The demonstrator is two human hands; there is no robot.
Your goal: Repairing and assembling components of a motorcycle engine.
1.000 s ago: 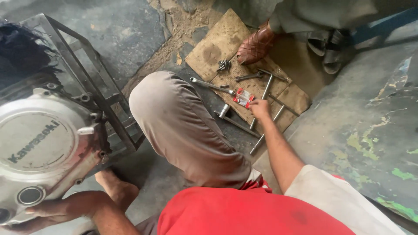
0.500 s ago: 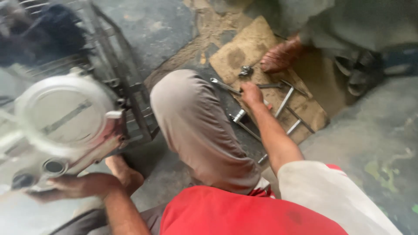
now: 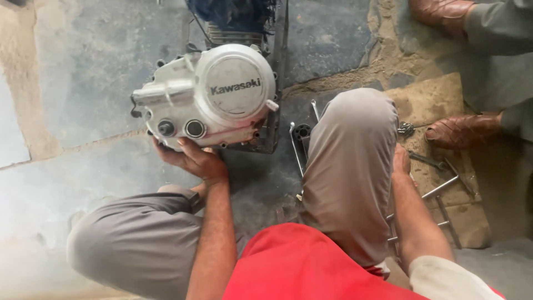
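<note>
A: Down by the left knee — left hand (image 3: 194,161) cups the bottom edge of the engine cover (image 3: 214,97), fingers curled up under its lower rim, thumb side toward the two round ports. Cover's off the floor, face toward the camera, leaning back against the metal frame (image 3: 272,133) behind it.

B: Weight?

A: Cast metal by the look, so prob. heavy for one hand and fully stiff. No give. Painted face looks smooth, maybe oily; I'd judge it slippery.

B: Where to grab?

A: Underneath rim, as now, w/ a second grip on the opposite top edge. Avoid the domed round part, nothing to hook onto. Thin bolt ears at the edge could chip if it drops on the concrete floor (image 3: 72,100).

B: Right hand?

A: Right hand (image 3: 401,164) is behind the right knee, near the long rods (image 3: 438,189) on the cardboard (image 3: 433,100). Fingers hidden; can't tell if it holds anything.

B: Anyone else?

A: Another person's brown shoe (image 3: 461,129) just beside the cardboard.
</note>
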